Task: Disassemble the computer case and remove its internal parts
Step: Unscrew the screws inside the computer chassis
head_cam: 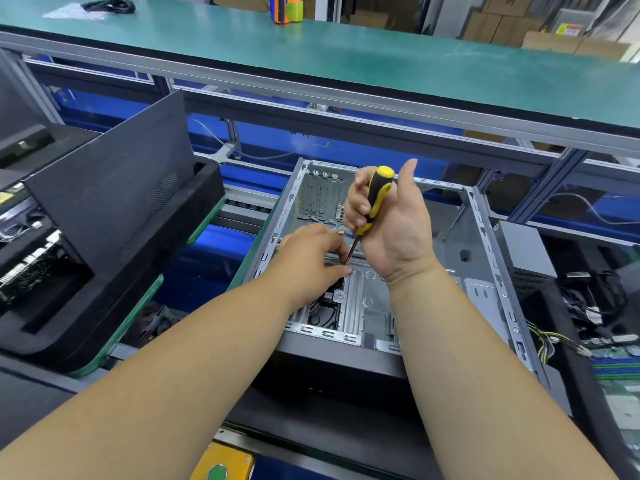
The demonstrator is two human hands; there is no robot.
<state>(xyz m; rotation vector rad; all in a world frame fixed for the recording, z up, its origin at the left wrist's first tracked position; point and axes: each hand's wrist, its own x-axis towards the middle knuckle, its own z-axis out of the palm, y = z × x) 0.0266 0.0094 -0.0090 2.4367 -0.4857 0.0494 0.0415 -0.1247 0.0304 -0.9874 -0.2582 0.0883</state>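
An open grey computer case (485, 237) lies on its side in front of me, its inside mostly bare metal. My right hand (391, 230) grips a yellow and black screwdriver (375, 199), held nearly upright with its shaft pointing down into the case. My left hand (315, 258) reaches in beside the shaft, and its fingertips pinch the shaft near the tip. A small black part (329, 306) with cables sits in the case's near left corner, just below my left hand. The screwdriver's tip is hidden behind my fingers.
A black side panel (114, 188) leans in a black tray (138, 271) at left. A grey power supply (526, 258) with cables and a green circuit board (616, 362) lie at right. A green shelf (311, 57) runs overhead at the back. A yellow box with a green button (221, 465) sits near the front edge.
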